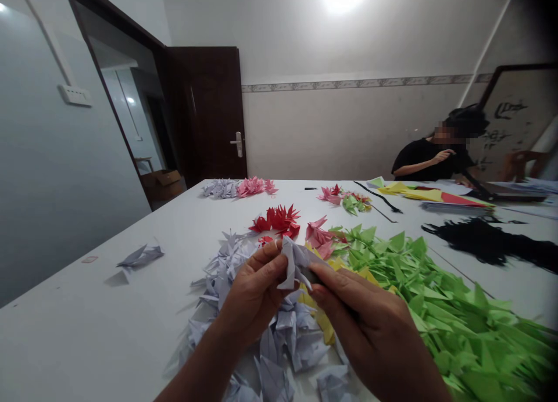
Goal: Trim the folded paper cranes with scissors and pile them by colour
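Observation:
Both hands meet over the middle of the table. My left hand (257, 291) pinches a white folded paper flower (290, 265) with pointed petals. My right hand (370, 320) is closed at the flower's right side, around a dark, slim tool (310, 275) that is mostly hidden by the fingers; its kind cannot be made out. Below and left of the hands lies a heap of white paper flowers (274, 355). Yellow folded paper (322, 318) shows beneath the hands. To the right spreads a large heap of green paper flowers (462, 315).
Red (279, 219) and pink paper flowers (320, 236) lie beyond my hands. Farther back are white and pink piles (255, 186). Black strands (488, 239) and coloured paper sheets (436, 194) lie at right. A person in black (418, 158) sits at the far right.

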`<action>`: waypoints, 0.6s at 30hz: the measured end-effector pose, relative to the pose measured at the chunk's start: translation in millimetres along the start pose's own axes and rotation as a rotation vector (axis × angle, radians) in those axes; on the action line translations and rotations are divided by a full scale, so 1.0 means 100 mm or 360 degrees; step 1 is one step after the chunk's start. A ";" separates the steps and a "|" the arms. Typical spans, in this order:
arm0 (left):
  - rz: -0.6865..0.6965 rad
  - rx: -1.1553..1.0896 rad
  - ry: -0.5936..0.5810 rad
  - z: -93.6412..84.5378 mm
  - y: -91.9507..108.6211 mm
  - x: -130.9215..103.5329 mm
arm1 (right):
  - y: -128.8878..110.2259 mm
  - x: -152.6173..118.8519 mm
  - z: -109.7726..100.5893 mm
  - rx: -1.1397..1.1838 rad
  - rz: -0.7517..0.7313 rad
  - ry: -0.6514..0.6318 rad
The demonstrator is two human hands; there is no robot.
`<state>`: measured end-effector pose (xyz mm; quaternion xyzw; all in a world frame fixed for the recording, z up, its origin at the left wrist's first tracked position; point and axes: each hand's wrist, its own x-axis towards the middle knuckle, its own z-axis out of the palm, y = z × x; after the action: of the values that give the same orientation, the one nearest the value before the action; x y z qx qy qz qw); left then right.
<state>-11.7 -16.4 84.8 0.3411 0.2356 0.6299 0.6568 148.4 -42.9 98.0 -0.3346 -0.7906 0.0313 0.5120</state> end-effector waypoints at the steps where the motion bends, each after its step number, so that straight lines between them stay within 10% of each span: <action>1: 0.0103 0.0103 0.0068 -0.01 0.01 0.01 | 0.00 0.00 -0.03 -0.0002 0.0008 -0.0007; 7: 0.0927 0.1023 0.0351 -0.08 0.02 0.00 | -0.03 -0.02 -0.12 -0.0050 0.0000 0.0049; 18: 0.1683 0.1714 0.0090 0.02 0.00 -0.16 | -0.03 -0.01 0.08 -0.0134 -0.0035 -0.0056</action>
<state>-12.1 -32.2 84.1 0.6662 0.3326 0.6675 0.0032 140.8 -43.3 95.0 -0.3465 -0.8037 -0.0019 0.4838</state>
